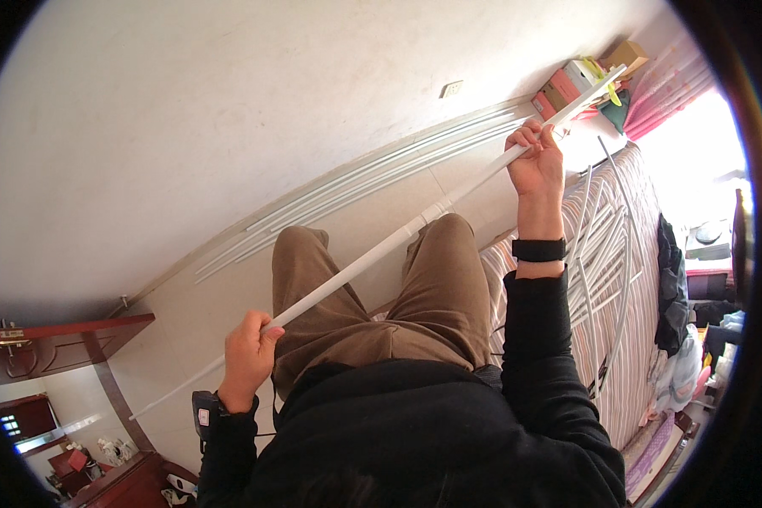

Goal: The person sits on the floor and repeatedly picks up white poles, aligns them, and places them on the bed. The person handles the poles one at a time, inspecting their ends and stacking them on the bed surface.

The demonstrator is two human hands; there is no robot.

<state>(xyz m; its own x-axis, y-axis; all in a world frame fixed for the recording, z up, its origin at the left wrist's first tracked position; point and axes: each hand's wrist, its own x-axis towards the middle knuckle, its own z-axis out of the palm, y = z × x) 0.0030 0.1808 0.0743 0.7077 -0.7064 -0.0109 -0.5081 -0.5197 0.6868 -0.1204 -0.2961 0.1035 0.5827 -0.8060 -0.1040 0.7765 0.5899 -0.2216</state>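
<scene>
A long white pole [347, 273] runs slantwise above my lap, from the lower left up to the upper right. It looks like thin metal or plastic tubing, with a joint or wrapped band [427, 217] near its middle. My left hand [250, 351] is closed around its lower part, and a thinner length sticks out beyond that hand toward the floor. Up at the right, my right hand [537, 161] grips the other part with curled fingers. The pole's far end reaches past it in front of some stacked boxes [560, 89].
Several white rods [398, 163] lie on the floor along the wall [254, 110]. More tubes [599, 245] are piled on the striped bed [635, 364] at my right. A wooden door [63, 345] stands at the left, and a pink curtain [673, 80] hangs by the bright window.
</scene>
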